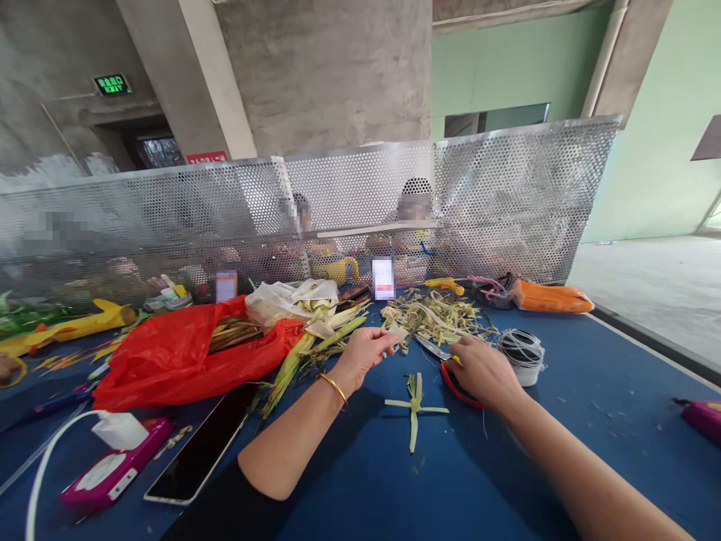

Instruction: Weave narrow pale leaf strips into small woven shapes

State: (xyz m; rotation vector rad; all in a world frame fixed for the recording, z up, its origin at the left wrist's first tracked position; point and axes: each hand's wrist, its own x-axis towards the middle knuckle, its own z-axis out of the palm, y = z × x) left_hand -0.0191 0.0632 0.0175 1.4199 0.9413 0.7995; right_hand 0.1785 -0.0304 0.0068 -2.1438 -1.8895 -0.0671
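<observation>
My left hand [365, 355], a gold bangle on its wrist, pinches a small pale piece of corn husk [399, 333] between thumb and fingers. To its right, my right hand [481, 367] is closed on red-handled scissors [432, 348], whose blades point toward the husk piece. Part of the handles is hidden by the fingers. Between my forearms, a cross of folded husk strips [415, 406] lies flat on the blue table [360, 488]. Just beyond both hands spreads a pile of husk scraps [442, 314].
A red plastic bag [169, 361], husk stalks [293, 368], a dark phone [203, 447] and a purple power strip [116, 458] lie left. Right are a wire spool [521, 357] and an orange packet [552, 297]. A perforated metal screen [360, 188] stands behind, with people beyond it.
</observation>
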